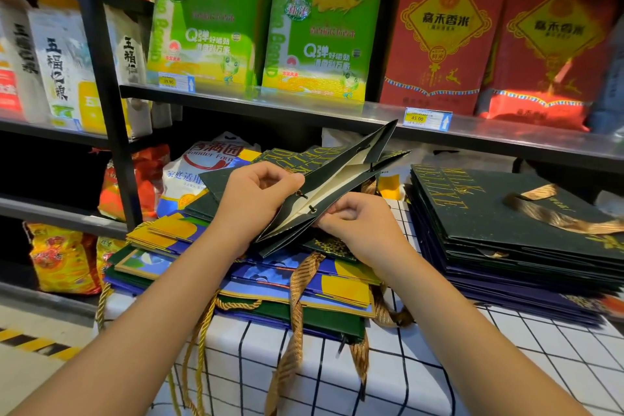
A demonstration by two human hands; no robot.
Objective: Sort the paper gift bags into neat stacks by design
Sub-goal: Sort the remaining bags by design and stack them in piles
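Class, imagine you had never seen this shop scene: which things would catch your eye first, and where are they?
In the centre, the left hand and right hand pinch a dark green gift bag, held partly open above a messy pile of blue and yellow bags. To the right lies a neat stack of dark green bags. Bright green rice boxes stand on the shelf above.

Bright, warm light falls on the scene, seemingly from overhead. It lays pale glare along the metal shelf (472,125) and washes out the lower edge of the red boxes (537,101) above that shelf. Below the shelf, the recess is dim, nearly black to the left. The green boxes (266,20) above the shelf look soft and smeared. Wide-angle distortion bends the shelf and upright post (101,78) toward the frame's edges.
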